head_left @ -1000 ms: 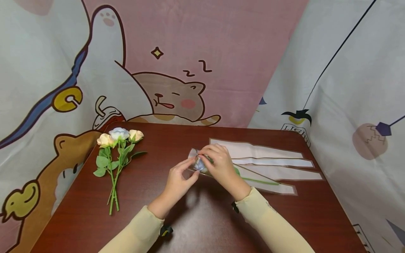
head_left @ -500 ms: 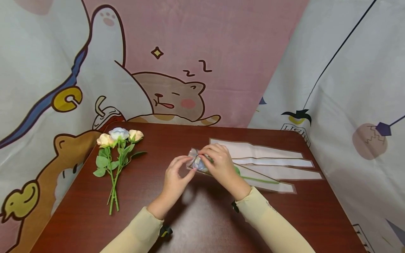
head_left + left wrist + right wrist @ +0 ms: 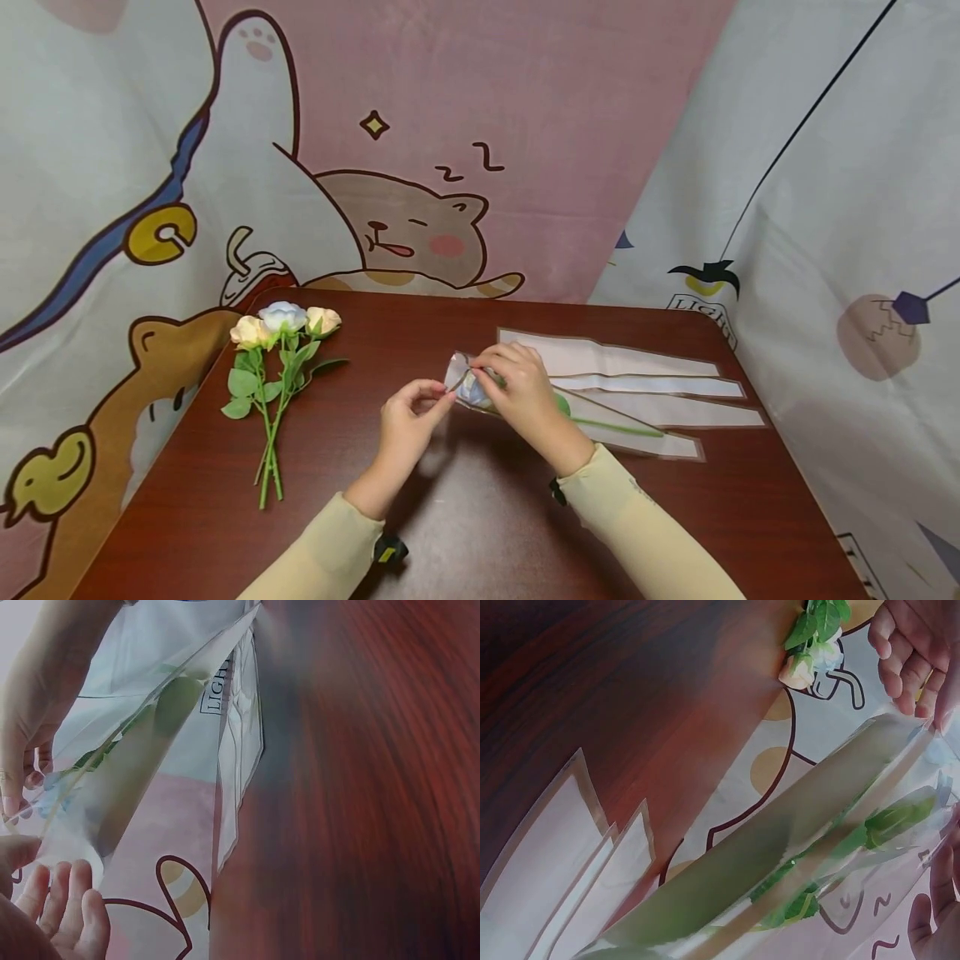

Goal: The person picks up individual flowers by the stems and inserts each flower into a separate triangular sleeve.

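A pale blue rose [image 3: 471, 389] lies inside a clear flower sleeve [image 3: 455, 367] with thin brown edging. Its green stem [image 3: 622, 427] runs toward the right along the sleeve. With thumb and fingertips, my left hand [image 3: 408, 427] pinches the near edge of the sleeve's mouth. My right hand [image 3: 522, 398] pinches the opposite edge above the bloom and covers part of the flower. Between the hands the mouth stands spread apart. Green leaves [image 3: 900, 819] show through the film in the right wrist view.
On the left of the brown table [image 3: 360, 467] lie two cream roses and one blue rose [image 3: 282, 317], stems crossed. Several flat white sleeves with brown borders [image 3: 600, 357] are spread at the right, partly under the wrapped rose. A patterned cloth [image 3: 525, 150] hangs behind.
My left hand has drawn left and slightly down, from beside the bloom to the sleeve's near edge, widening the mouth. My right hand stays almost where it was.
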